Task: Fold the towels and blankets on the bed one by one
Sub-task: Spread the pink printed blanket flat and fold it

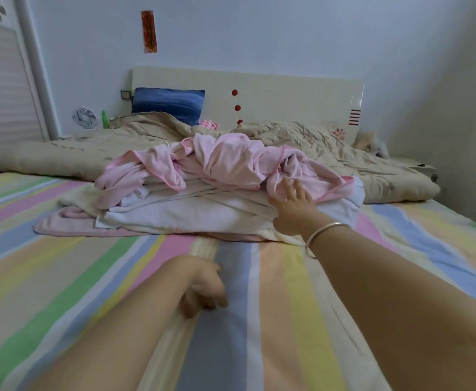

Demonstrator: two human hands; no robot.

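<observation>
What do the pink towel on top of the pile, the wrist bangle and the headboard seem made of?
Pink towel: soft cotton-like cloth, matte, lying in limp crumpled folds. Bangle: probably metal, silvery, with a bright sheen along its rim. Headboard: likely lacquered board, cream and glossy, with glare at its right corner.

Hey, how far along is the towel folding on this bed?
Barely started. Done: no folded stack shows anywhere. In hand: the right hand touches the pink towel on top of the rumpled pile; the left hand rests on the striped sheet, fingers curled. Left: the whole pile, pink and white layers alike, and perhaps the beige quilt behind it.
</observation>
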